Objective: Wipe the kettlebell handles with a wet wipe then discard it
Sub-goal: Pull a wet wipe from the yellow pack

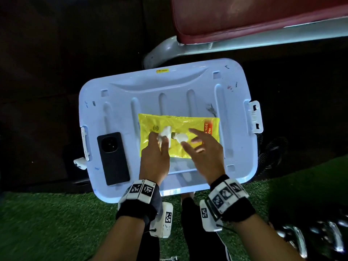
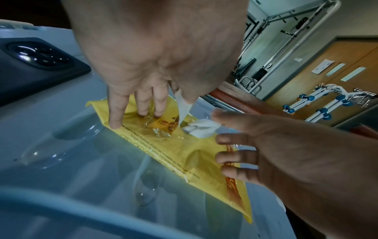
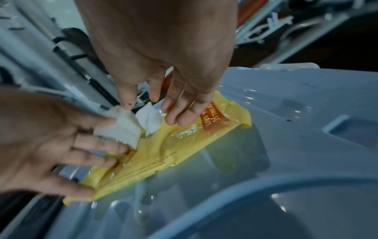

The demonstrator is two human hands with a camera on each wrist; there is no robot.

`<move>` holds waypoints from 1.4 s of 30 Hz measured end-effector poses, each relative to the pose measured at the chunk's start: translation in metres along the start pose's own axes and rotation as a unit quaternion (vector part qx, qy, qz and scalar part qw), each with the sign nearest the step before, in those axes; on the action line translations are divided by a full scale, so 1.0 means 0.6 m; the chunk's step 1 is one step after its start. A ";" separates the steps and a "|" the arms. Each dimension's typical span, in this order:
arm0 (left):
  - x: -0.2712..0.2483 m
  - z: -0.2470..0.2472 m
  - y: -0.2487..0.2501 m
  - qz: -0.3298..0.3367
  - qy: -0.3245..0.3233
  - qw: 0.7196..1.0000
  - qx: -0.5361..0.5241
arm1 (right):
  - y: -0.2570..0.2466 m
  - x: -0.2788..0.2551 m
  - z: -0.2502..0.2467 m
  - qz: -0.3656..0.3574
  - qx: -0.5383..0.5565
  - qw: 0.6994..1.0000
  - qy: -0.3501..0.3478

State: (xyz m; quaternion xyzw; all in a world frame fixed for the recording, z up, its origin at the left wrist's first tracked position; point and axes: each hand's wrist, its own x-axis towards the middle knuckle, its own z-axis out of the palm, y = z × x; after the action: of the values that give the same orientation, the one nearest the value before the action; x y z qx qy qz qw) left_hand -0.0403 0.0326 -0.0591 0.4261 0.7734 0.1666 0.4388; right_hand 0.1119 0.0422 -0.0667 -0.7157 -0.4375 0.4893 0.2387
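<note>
Our left hand [image 1: 154,157] is pinching a white wet wipe [image 1: 165,135] between thumb and forefinger, while its other fingers [image 2: 141,103] are pressing straight down on the yellow wipes packet [image 1: 180,136]. Beside it, our right hand [image 1: 205,155] is hovering over the right half of the packet with its fingers spread apart and loosely relaxed, gripping nothing. A second tuft of white wipe [image 1: 180,137] is sticking up from the opening in the middle of the packet, just beside the right fingertips [image 3: 174,119]. We are seeing the packet lying flat on the pale blue lid [image 1: 131,98] of a storage bin, near its front edge. A black phone [image 1: 113,159] is lying face down on the lid, to the left of the packet and apart from it. We are standing on green artificial turf [image 1: 56,223], and a red padded bench [image 1: 254,17] with a grey metal frame is sitting beyond the bin.
</note>
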 end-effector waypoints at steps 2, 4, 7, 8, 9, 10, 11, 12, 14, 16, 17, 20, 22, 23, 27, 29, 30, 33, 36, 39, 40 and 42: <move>-0.003 0.000 0.003 0.007 -0.010 1.000 0.015 | 0.000 0.012 0.021 -0.048 -0.098 0.994 -0.010; -0.003 -0.001 0.005 0.014 -0.013 0.999 0.027 | -0.001 0.024 0.032 -0.066 -0.189 0.980 -0.010; 0.001 -0.002 0.002 0.016 -0.007 0.999 0.032 | -0.005 0.036 0.037 -0.089 -0.258 0.962 -0.005; 0.003 -0.002 0.001 0.014 -0.006 0.999 0.033 | -0.006 0.040 0.035 -0.095 -0.265 0.960 -0.008; 0.004 -0.001 0.000 0.010 -0.007 0.999 0.033 | -0.008 0.042 0.032 -0.091 -0.266 0.960 -0.014; 0.004 -0.001 -0.001 0.005 -0.009 0.999 0.030 | -0.010 0.043 0.028 -0.080 -0.259 0.962 -0.024; 0.004 0.001 -0.001 0.000 -0.011 1.000 0.027 | -0.012 0.044 0.023 -0.068 -0.245 0.966 -0.037; 0.004 0.003 -0.001 -0.005 -0.013 1.000 0.025 | -0.013 0.044 0.018 -0.062 -0.216 0.973 -0.046; 0.005 0.007 -0.001 -0.019 -0.012 0.999 0.027 | -0.020 0.041 0.012 -0.045 -0.111 0.992 -0.042; 0.006 0.010 0.000 -0.034 -0.009 0.999 0.024 | -0.029 0.036 0.006 0.003 0.001 0.999 -0.032; 0.006 0.012 0.000 -0.040 -0.008 0.999 0.021 | -0.033 0.034 0.003 0.028 0.046 0.998 -0.026; 0.007 0.014 0.002 -0.041 -0.001 0.999 0.020 | -0.035 0.028 -0.012 0.091 0.157 0.983 0.026; 0.008 0.016 0.004 -0.036 0.004 0.999 0.023 | -0.027 0.023 -0.025 0.079 0.159 0.980 0.090; 0.007 0.017 0.005 -0.036 0.008 0.999 0.026 | -0.020 0.020 -0.030 0.068 0.132 0.981 0.123; 0.004 0.021 0.011 -0.023 0.023 0.999 0.036 | 0.006 0.012 -0.034 -0.013 0.038 0.984 0.173; 0.003 0.022 0.016 0.027 0.036 0.998 0.038 | 0.020 0.011 -0.027 -0.062 -0.036 0.987 0.147; 0.000 0.023 0.018 0.064 0.034 0.997 0.040 | 0.030 0.009 -0.025 -0.088 -0.089 0.984 0.129; 0.004 0.031 0.018 0.152 -0.032 0.986 0.068 | 0.057 0.004 -0.023 -0.133 -0.269 0.951 0.076; 0.026 0.038 0.004 0.146 -0.136 0.967 0.159 | 0.080 -0.005 -0.027 -0.177 -0.349 0.918 0.060; 0.047 0.037 -0.021 0.163 -0.178 0.922 0.304 | 0.089 -0.008 -0.024 -0.185 -0.373 0.906 0.077; 0.049 0.037 -0.028 0.167 -0.189 0.901 0.352 | 0.092 -0.008 -0.021 -0.182 -0.379 0.904 0.081; 0.042 0.043 -0.037 0.163 -0.209 0.866 0.424 | 0.099 -0.008 -0.016 -0.188 -0.400 0.894 0.080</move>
State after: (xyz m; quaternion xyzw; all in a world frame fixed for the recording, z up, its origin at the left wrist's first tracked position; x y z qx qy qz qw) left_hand -0.0371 0.0370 -0.1012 0.7160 0.5792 -0.2007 0.3340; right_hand 0.1434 0.0091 -0.1062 -0.6919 -0.7018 0.1604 0.0539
